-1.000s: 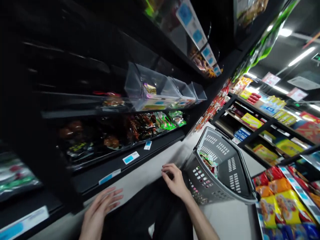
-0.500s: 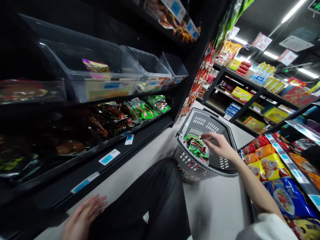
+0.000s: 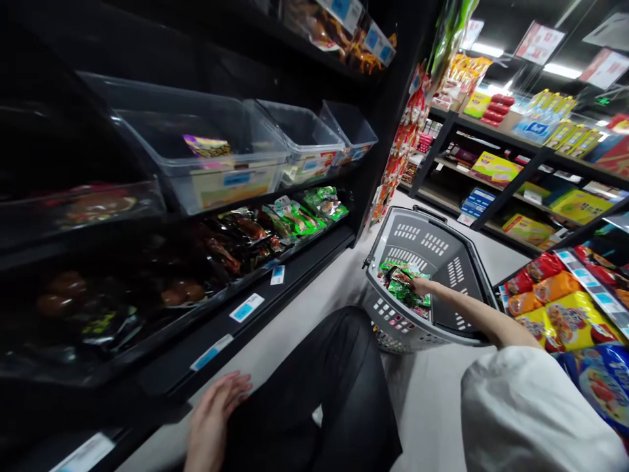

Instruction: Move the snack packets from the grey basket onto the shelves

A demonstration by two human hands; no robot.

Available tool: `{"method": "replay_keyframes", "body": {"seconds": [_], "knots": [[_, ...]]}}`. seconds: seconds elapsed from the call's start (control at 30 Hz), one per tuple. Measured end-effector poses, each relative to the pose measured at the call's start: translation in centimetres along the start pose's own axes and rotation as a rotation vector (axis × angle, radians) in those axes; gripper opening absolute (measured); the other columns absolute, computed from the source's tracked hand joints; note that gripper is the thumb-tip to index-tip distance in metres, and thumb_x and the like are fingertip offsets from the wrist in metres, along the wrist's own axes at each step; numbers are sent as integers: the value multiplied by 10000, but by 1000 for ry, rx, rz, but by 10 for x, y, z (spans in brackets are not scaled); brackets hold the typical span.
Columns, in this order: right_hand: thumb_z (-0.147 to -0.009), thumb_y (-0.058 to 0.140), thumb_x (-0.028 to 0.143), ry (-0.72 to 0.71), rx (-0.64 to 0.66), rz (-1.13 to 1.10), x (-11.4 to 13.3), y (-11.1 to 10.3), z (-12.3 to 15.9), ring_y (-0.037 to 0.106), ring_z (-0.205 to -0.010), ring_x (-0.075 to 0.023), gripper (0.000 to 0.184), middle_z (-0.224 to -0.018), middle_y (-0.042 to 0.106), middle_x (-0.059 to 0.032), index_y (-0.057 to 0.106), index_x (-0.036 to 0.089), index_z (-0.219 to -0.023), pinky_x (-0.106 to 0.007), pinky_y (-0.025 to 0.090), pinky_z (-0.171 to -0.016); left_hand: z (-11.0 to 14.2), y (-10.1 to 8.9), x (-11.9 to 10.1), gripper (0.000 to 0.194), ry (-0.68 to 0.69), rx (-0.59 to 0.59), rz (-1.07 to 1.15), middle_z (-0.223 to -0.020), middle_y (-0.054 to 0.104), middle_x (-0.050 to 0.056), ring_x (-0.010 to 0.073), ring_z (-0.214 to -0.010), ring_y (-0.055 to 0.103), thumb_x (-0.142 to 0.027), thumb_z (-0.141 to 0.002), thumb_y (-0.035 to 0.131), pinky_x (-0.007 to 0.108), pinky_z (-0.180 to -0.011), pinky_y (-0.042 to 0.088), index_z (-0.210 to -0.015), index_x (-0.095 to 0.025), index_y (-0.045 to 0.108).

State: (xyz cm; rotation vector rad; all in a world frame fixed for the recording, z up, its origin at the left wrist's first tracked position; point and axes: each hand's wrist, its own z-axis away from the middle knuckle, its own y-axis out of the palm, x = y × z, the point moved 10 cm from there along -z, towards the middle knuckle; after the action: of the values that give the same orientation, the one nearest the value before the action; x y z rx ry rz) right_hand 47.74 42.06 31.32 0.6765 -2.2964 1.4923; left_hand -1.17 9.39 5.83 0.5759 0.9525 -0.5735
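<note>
Inside the grey shopping basket, my right hand reaches down to the packets, its fingers closed at the edge of a dark vacuum-packed meat packet. Green packets lie under and around it at the basket's bottom. The fingertips are small and partly hidden. My left hand is open and holds nothing, its fingers loosely stretched beside my dark-trousered knee, near the shelf's lower edge.
On the left, a black shelf carries green and dark packets and clear plastic bins. Bagged snacks fill a rack at right. Boxed goods stand on shelving behind the basket.
My right hand has gone from above the basket down into it, onto the packets. My left hand stays low and open. The view has shifted, moving the scene slightly rightward.
</note>
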Motion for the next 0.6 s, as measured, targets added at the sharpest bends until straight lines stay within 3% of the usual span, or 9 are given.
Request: {"method": "replay_keyframes", "body": {"seconds": [0.1, 0.17, 0.27, 0.37, 0.43, 0.6], "knots": [[-986, 597, 350, 51, 272, 113, -21, 29, 1, 658, -790, -134, 245, -928, 664, -19, 666, 115, -990, -272, 555, -716, 4, 4, -5, 527, 17, 12, -17, -887, 770, 67, 250, -808, 728, -565, -636, 787, 326, -696, 577, -973, -173, 688], [-923, 655, 276, 53, 396, 192, -26, 41, 1, 589, -612, -92, 268, -678, 607, 11, 648, 104, -718, -213, 468, -617, 8, 5, -12, 575, 47, 6, -15, -897, 771, 88, 269, -811, 731, -599, -617, 789, 343, -697, 581, -976, -161, 693], [-666, 756, 127, 13, 489, 309, -16, 44, -3, 485, -489, -90, 296, -460, 490, 25, 547, 134, -457, -221, 357, -548, 11, 3, -23, 625, 91, -6, 7, -899, 773, 102, 275, -814, 729, -646, -592, 795, 348, -701, 583, -974, -161, 699], [-444, 745, 36, -102, 514, 405, 15, 36, -7, 504, -499, -127, 210, -459, 532, 16, 579, 163, -466, -240, 347, -547, 11, 5, -27, 629, 126, 17, 55, -874, 775, 109, 271, -793, 727, -673, -585, 787, 346, -695, 575, -945, -164, 706], [-396, 726, 44, -215, 520, 455, 40, 28, -11, 549, -528, -161, 216, -497, 580, 0, 594, 188, -490, -254, 364, -560, 8, 7, -27, 591, 149, 39, 94, -847, 776, 113, 266, -769, 724, -655, -597, 780, 343, -687, 563, -920, -166, 707], [-558, 631, 269, -534, 486, 515, 86, -15, -40, 624, -542, -266, 112, -511, 611, -46, 546, 261, -486, -333, 384, -558, 3, 10, -33, 430, 229, 62, 224, -814, 773, 107, 251, -705, 708, -508, -626, 752, 336, -655, 523, -894, -176, 702]]}}
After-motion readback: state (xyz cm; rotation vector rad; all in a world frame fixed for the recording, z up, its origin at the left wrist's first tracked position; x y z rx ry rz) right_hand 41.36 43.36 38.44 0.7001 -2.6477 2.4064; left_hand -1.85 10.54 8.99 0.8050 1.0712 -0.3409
